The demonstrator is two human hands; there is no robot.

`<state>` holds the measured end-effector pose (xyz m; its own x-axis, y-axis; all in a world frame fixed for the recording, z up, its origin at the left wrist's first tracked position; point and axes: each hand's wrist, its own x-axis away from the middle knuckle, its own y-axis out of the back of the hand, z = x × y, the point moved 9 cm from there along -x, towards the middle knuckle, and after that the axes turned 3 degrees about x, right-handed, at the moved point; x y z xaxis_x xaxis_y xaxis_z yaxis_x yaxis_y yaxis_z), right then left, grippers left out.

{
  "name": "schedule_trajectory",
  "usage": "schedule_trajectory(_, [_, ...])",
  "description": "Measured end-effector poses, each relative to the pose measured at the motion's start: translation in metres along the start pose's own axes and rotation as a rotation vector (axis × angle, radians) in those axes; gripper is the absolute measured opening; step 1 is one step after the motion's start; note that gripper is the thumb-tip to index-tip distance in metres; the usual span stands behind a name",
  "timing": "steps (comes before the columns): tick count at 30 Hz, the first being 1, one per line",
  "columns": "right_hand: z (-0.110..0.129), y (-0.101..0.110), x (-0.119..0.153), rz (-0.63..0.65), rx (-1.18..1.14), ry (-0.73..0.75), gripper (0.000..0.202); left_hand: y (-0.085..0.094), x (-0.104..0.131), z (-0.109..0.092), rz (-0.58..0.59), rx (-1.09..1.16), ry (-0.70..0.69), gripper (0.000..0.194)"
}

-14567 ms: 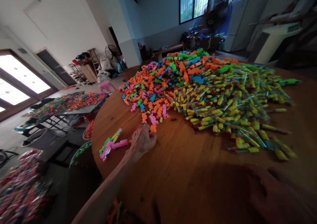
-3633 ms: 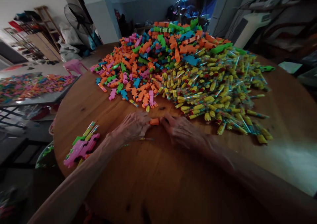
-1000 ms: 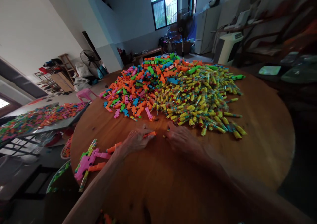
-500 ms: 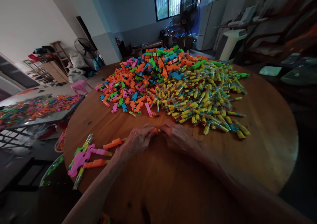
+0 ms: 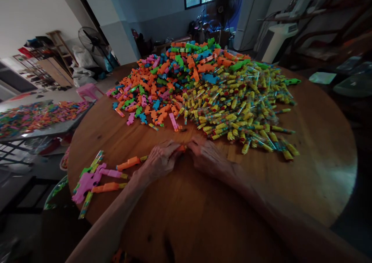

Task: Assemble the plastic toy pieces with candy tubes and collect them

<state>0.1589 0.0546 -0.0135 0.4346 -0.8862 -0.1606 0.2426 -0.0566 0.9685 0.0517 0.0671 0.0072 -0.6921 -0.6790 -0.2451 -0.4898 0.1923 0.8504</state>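
Near the middle of the round wooden table [image 5: 186,201], my left hand [image 5: 162,158] is closed round a small orange piece [image 5: 182,148]. Opposite it, my right hand [image 5: 205,154] pinches at the right end of that piece; the fingertips of both hands nearly meet. Left of my hands lie an orange piece with a yellow end [image 5: 129,163], a pink one [image 5: 113,173] and another orange one [image 5: 107,187]. Beside them, pink and green pieces [image 5: 88,181] rest over clear-wrapped yellow tubes [image 5: 85,205].
A heap of orange, blue, green and pink plastic pieces [image 5: 157,81] covers the table's far side. Yellow wrapped tubes [image 5: 232,108] are piled to its right. At the left, a second table [image 5: 37,133] bears more coloured pieces. A pink stool [image 5: 88,90] stands behind it.
The view has shifted slightly, so the table and heaps appear moved. My hands remain together at the orange piece, of which less shows now.
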Motion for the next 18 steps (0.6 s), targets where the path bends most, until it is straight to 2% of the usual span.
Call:
schedule_trajectory(2, [0.003, 0.001, 0.0, 0.008, -0.003, 0.017, 0.03, 0.0, 0.0, -0.001, -0.007, 0.0, -0.008, 0.019])
schedule_trajectory(6, [0.003, 0.008, 0.005, -0.06, -0.049, 0.021, 0.03, 0.0, 0.001, -0.002, -0.024, -0.014, -0.008, 0.021])
schedule_trajectory(11, [0.003, 0.006, 0.008, -0.086, -0.167, 0.051, 0.019, -0.003, 0.004, -0.006, -0.035, -0.054, -0.029, 0.019])
schedule_trajectory(14, [0.004, 0.007, 0.009, -0.111, -0.229, 0.09, 0.018, -0.007, 0.004, -0.005, -0.036, -0.122, -0.015, 0.02])
schedule_trajectory(18, [0.004, 0.006, 0.01, -0.081, -0.234, 0.111, 0.017, -0.01, 0.004, -0.006, -0.037, -0.189, -0.02, 0.019])
